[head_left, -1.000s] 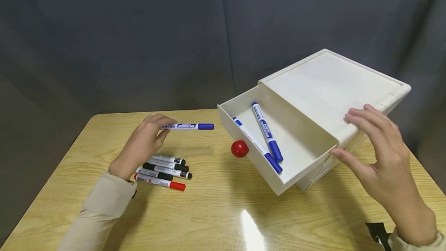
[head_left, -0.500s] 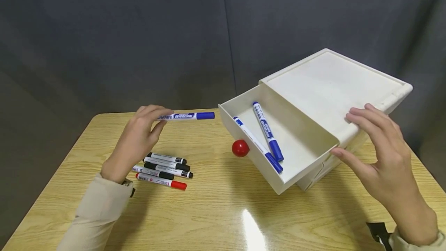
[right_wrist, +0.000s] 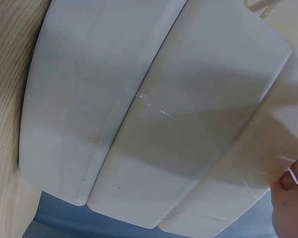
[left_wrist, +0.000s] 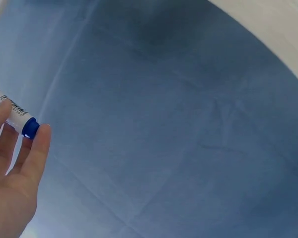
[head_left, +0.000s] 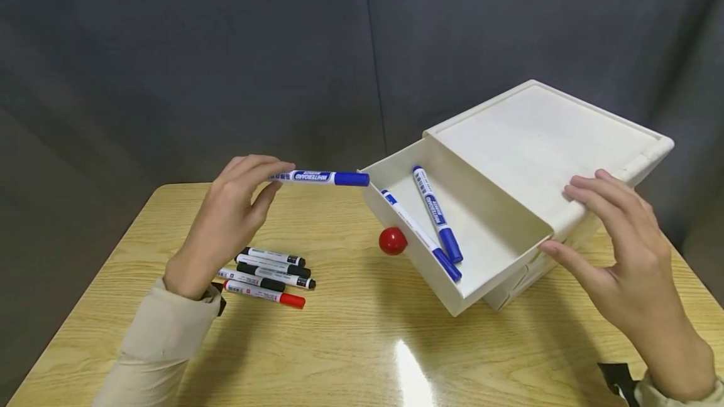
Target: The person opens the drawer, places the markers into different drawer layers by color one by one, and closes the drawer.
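Note:
My left hand [head_left: 220, 218] pinches a blue whiteboard marker [head_left: 317, 177] near its rear end, held level above the table, its blue cap overlapping the drawer's left corner in the head view. The left wrist view shows the marker's blue end [left_wrist: 31, 128] between fingertips and thumb. On the right stands a white drawer cabinet [head_left: 537, 149]. Its top drawer [head_left: 489, 212] is pulled out, with a red round knob [head_left: 393, 241] on the front. Two blue markers [head_left: 438, 212] lie inside. My right hand [head_left: 633, 262] rests on the cabinet's near top edge, fingers spread, thumb at the drawer's side.
Several black-capped markers [head_left: 274, 267] and one red marker [head_left: 263, 293] lie on the wooden table [head_left: 317, 344], below and right of the left hand. A dark curtain [head_left: 254, 68] hangs behind the table. Lower drawer sections of the cabinet [right_wrist: 154, 124] fill the right wrist view.
My left hand has lifted the blue marker and then carried it rightward, to the drawer's left corner in the head view. The right hand stays on the cabinet.

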